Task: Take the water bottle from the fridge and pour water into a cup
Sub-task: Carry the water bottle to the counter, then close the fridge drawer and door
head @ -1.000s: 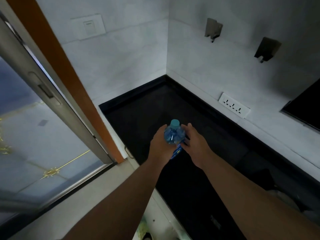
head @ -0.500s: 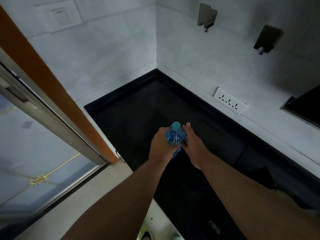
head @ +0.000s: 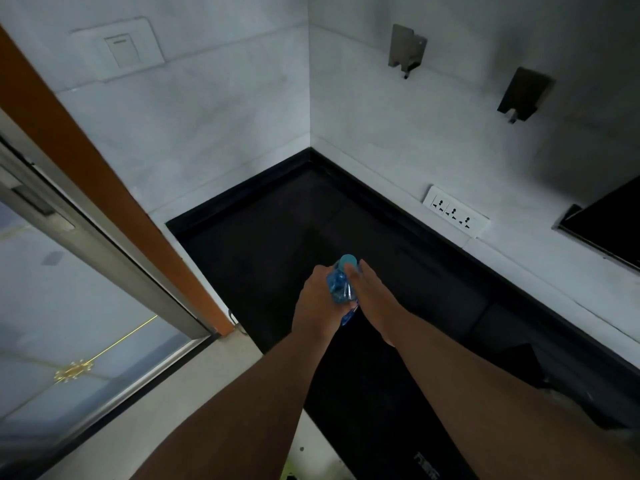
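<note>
A small clear blue water bottle (head: pixel 338 289) with a teal cap (head: pixel 348 262) stands upright over the black countertop (head: pixel 270 237), held between both hands. My left hand (head: pixel 313 301) grips the bottle's body from the left. My right hand (head: pixel 375 299) holds the upper part from the right, its thumb lying against the cap. The bottle's lower half is hidden behind my hands. The cap is on. No cup and no fridge are in view.
The counter runs into a corner of white tiled walls. A triple wall socket (head: pixel 454 213) sits low on the right wall, with two metal hooks (head: pixel 407 50) above. A dark appliance (head: pixel 609 226) is at the right edge, and a sliding glass door (head: pixel 69 306) with an orange frame (head: pixel 104 174) at the left.
The view has swung slightly left. Both hands stay on the bottle in about the same place, and my right thumb has come up against the cap.
</note>
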{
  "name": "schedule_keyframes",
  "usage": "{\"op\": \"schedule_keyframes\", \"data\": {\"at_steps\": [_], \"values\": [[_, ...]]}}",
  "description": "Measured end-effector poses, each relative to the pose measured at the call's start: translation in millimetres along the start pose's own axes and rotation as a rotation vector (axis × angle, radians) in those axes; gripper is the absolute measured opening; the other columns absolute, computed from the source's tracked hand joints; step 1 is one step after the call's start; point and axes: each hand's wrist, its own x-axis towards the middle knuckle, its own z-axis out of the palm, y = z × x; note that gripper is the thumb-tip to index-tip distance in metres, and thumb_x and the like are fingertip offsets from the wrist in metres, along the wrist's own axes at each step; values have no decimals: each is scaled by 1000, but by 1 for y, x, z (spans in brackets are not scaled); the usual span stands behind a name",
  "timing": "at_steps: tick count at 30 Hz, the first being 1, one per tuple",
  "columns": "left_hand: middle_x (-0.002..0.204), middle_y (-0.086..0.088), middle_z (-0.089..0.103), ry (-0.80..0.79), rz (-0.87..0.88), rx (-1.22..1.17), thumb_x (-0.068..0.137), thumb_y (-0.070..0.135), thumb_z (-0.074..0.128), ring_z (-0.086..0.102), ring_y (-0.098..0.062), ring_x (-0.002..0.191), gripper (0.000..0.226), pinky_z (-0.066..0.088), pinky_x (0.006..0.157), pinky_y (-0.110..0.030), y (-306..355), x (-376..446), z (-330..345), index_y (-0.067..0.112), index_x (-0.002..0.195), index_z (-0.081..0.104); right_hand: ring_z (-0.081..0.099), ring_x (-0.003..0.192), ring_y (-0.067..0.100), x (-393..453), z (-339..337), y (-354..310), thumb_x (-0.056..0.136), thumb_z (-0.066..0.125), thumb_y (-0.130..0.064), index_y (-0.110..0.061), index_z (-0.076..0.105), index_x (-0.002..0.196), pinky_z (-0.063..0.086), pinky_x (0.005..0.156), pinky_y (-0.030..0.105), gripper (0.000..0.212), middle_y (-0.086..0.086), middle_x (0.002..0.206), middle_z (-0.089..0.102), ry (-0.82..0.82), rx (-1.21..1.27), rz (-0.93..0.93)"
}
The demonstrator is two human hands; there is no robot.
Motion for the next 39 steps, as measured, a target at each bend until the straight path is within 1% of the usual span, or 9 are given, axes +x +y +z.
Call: {"op": "schedule_keyframes", "data": {"at_steps": [4,6,9,11,17,21,30,35,39], "values": [[109,5,63,-29,-2,37,80,29,86,67,-10,96,59,62,87,-38,2,0,-2,25,124,47,34,150,27,-3,-2,-13,106,46,-49,-24,9,165,32,103,30,74,8,167,27,-6,-115,72],[117,5,62,-72,3,84,79,29,87,66,-10,100,64,60,92,-38,7,0,-8,23,129,47,12,157,37,-7,-1,-16,105,55,-37,-25,6,165,29,117,40,78,13,172,6,76,-225,43],[136,4,52,-176,0,197,77,29,89,58,-13,119,93,50,101,-34,17,-5,-25,19,151,33,5,158,30,-28,1,-23,104,47,-51,-24,5,165,16,126,49,79,7,173,3,131,-304,-126],[162,-4,34,-151,-18,210,80,30,87,46,-23,142,109,45,111,-42,25,-14,-41,24,163,17,12,158,29,-45,-1,-28,102,44,-59,-26,11,164,21,124,51,78,2,173,7,195,-368,-182],[166,-1,31,59,120,242,97,38,67,37,-20,149,74,35,120,-38,24,-68,-96,25,160,30,30,151,28,-87,-2,-43,97,59,-53,-26,22,162,36,118,49,79,2,168,26,216,-521,-328],[160,2,42,211,45,292,97,52,61,49,-19,140,66,45,114,-40,6,-126,-129,29,155,40,45,142,21,-123,22,-53,97,62,-50,-23,30,159,44,113,41,75,3,157,43,139,-639,-498],[152,8,51,467,-193,439,100,60,47,52,-17,136,57,50,104,-39,-67,-294,-184,33,150,43,35,149,12,-211,123,-35,98,53,-60,-27,26,162,24,116,22,76,-6,165,33,-120,-919,-841],[159,16,42,574,-259,453,100,68,35,47,-11,141,61,46,109,-36,-88,-385,-191,39,154,37,45,143,14,-285,179,-42,98,59,-52,-26,36,156,34,113,25,67,-7,158,44,-234,-983,-1028],[158,17,44,643,-333,410,100,66,37,50,-12,139,58,48,109,-37,-123,-457,-203,41,153,36,49,141,16,-343,223,-36,96,56,-62,-32,35,154,41,114,33,69,-8,157,47,-270,-1033,-1097]]}}
